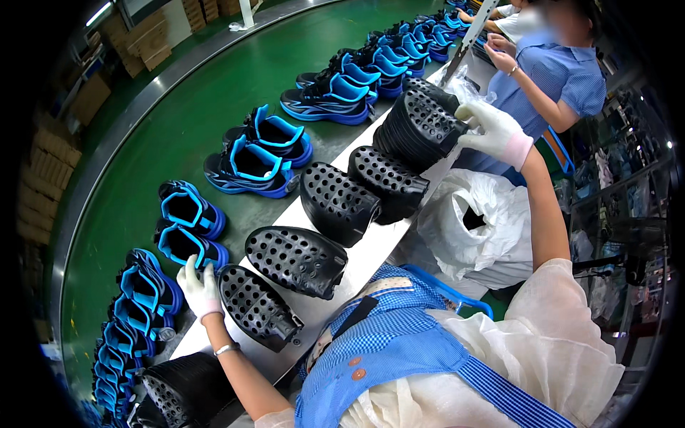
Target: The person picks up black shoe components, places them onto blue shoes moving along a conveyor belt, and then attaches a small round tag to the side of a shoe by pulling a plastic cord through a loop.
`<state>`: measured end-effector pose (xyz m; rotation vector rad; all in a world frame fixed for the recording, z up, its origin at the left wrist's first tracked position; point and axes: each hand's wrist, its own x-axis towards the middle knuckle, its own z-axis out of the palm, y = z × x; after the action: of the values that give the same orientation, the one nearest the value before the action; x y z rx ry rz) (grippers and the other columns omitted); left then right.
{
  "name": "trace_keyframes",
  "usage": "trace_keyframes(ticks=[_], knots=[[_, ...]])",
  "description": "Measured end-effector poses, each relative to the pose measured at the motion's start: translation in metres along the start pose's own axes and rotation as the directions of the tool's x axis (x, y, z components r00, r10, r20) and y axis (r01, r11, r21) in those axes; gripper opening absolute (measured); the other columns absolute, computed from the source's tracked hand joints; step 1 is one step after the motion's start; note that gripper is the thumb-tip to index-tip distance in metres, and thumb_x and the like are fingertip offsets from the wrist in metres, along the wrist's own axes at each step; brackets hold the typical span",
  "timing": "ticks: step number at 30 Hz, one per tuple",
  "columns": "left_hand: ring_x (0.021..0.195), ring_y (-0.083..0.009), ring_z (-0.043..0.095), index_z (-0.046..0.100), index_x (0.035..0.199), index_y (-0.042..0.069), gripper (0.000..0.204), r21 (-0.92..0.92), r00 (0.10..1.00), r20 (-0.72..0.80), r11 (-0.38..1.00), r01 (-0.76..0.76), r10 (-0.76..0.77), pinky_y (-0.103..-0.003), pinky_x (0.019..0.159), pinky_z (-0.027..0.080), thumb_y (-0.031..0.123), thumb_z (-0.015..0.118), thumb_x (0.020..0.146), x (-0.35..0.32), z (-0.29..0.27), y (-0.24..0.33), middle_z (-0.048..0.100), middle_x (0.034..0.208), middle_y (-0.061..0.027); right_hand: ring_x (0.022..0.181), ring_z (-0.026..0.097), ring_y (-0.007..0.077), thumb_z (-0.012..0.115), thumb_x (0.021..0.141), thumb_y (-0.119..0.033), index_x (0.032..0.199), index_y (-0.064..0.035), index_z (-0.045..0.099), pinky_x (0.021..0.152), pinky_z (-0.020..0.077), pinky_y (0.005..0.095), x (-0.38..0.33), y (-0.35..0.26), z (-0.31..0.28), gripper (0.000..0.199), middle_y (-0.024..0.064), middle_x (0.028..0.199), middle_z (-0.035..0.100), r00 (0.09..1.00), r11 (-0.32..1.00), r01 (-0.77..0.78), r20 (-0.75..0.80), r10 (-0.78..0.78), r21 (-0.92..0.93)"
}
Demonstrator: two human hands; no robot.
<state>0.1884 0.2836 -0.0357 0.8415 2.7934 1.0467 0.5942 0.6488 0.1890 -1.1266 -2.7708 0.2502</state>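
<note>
My gloved left hand (200, 289) is at the near edge of a black and blue sneaker (187, 245), fingertips apart and against its collar. I cannot see anything held in it. At the far end of the white ledge (367, 250), my gloved right hand (496, 132) pinches the near end of a perforated black plastic shoe insert (432, 114) on top of a nested stack. Several single inserts lie along the ledge between my hands, among them one (258, 305) beside my left hand and a wider one (296, 258).
Paired sneakers (328, 96) stand in a long row on the green conveyor (168, 118). Another insert stack (189, 392) lies at lower left. A white plastic bag (478, 221) sits right of the ledge. A co-worker in a blue shirt (549, 78) works beyond it, near a metal post (471, 39).
</note>
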Motion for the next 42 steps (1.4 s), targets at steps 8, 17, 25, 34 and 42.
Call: trace_keyframes(ticks=[8,17,25,34,42], knots=[[0.092,-0.0280,0.058,0.057,0.124,0.014,0.044,0.089,0.999,-0.039,0.996,0.016,-0.012,-0.037,0.085,0.046,0.026,0.066,0.083,0.013,0.002,0.003,0.051,0.117,-0.0187,0.081,0.059,0.0234,0.071,0.070,-0.011,0.102,-0.0037,0.055,0.074,0.0487,0.0316,0.003,0.022,0.017,0.036,0.0102,0.092,0.057,0.987,0.989,0.145,-0.078,-0.141,0.042],[0.103,-0.0310,0.055,0.049,0.133,0.014,0.058,0.124,0.998,0.011,0.991,-0.057,0.056,-0.037,0.091,0.045,0.027,0.068,0.079,0.009,-0.007,-0.010,0.051,0.121,-0.0184,0.078,0.056,0.0159,0.075,0.064,-0.006,0.096,-0.0033,0.054,0.071,0.0470,0.0275,0.001,0.004,-0.024,0.038,0.0057,0.091,0.052,0.997,0.996,0.078,-0.008,-0.077,0.039],[0.104,-0.0202,0.059,0.047,0.130,-0.005,0.052,-0.687,0.997,-0.061,0.723,-0.080,0.052,-0.028,0.086,0.046,0.028,0.058,0.092,0.008,-0.052,0.056,0.056,0.122,-0.0170,0.080,0.060,0.0184,0.078,0.065,-0.011,0.098,-0.0031,0.057,0.074,0.0503,0.0294,0.027,-0.142,-0.006,0.040,0.0065,0.090,0.055,0.836,0.790,0.543,-0.090,-0.542,0.285],[0.103,-0.0278,0.059,0.039,0.135,0.008,0.052,-0.847,0.967,0.213,-0.467,0.254,0.141,-0.042,0.090,0.050,0.037,0.052,0.094,-0.024,-0.075,0.085,0.059,0.111,-0.0128,0.082,0.061,0.0239,0.073,0.073,-0.026,0.104,-0.0005,0.057,0.073,0.0497,0.0326,0.050,-0.320,0.098,0.043,0.0138,0.089,0.059,0.573,0.473,0.570,0.088,-0.815,0.671],[0.078,-0.0192,0.060,0.055,0.104,0.011,0.032,-0.940,0.934,0.039,-0.329,-0.086,-0.355,-0.033,0.069,0.053,0.040,0.059,0.091,-0.028,-0.051,0.036,0.061,0.088,-0.0070,0.086,0.060,0.0367,0.062,0.082,-0.041,0.103,0.0042,0.056,0.077,0.0483,0.0413,0.053,-0.373,0.154,0.050,0.0239,0.088,0.060,0.513,0.640,0.585,0.384,-0.768,0.498]])
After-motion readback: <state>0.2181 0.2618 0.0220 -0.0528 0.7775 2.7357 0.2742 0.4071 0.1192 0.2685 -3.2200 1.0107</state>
